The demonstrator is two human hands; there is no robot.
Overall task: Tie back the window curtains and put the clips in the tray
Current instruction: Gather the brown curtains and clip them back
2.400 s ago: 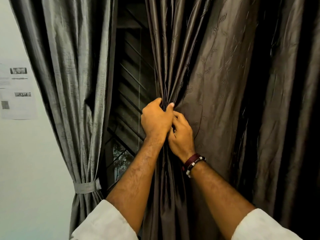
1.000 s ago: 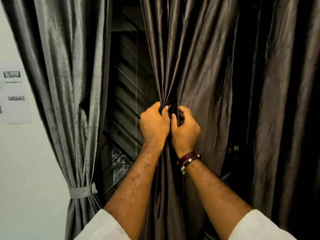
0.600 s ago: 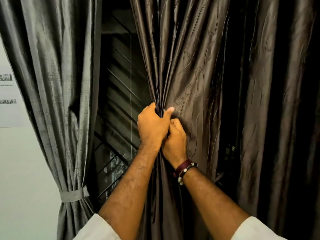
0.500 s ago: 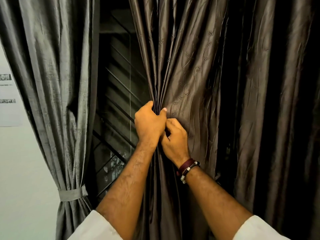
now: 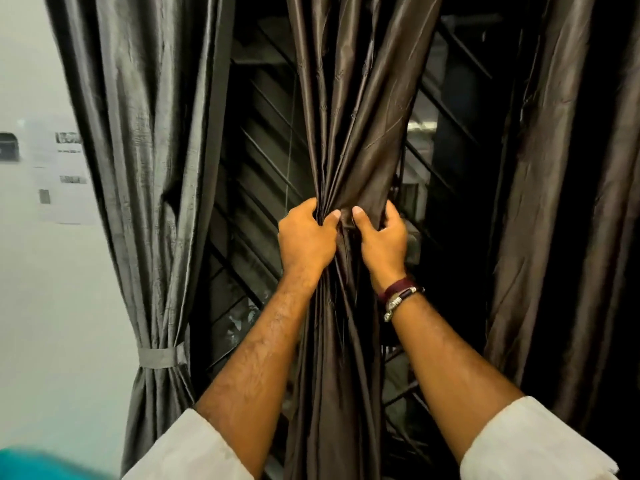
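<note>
A dark brown middle curtain [image 5: 356, 109] hangs in front of me, bunched into a narrow bundle at chest height. My left hand [image 5: 306, 239] grips the bundle from the left and my right hand [image 5: 381, 237] grips it from the right, thumbs nearly meeting at the front. To the left hangs a grey curtain [image 5: 145, 140], gathered low down by a grey fabric tie-back band [image 5: 161, 356]. A third dark curtain [image 5: 554, 202] hangs loose at the right. No clips or tray are in view.
Behind the curtains is a dark window with a diagonal metal grille [image 5: 256, 174]. A pale wall with printed papers [image 5: 59, 168] lies at the left. Something teal and blurred [image 5: 41, 465] fills the bottom left corner.
The middle curtain has been gathered much narrower, baring the window on its right side. My right hand moved from beside the left to the bundle's right side. The view shifted.
</note>
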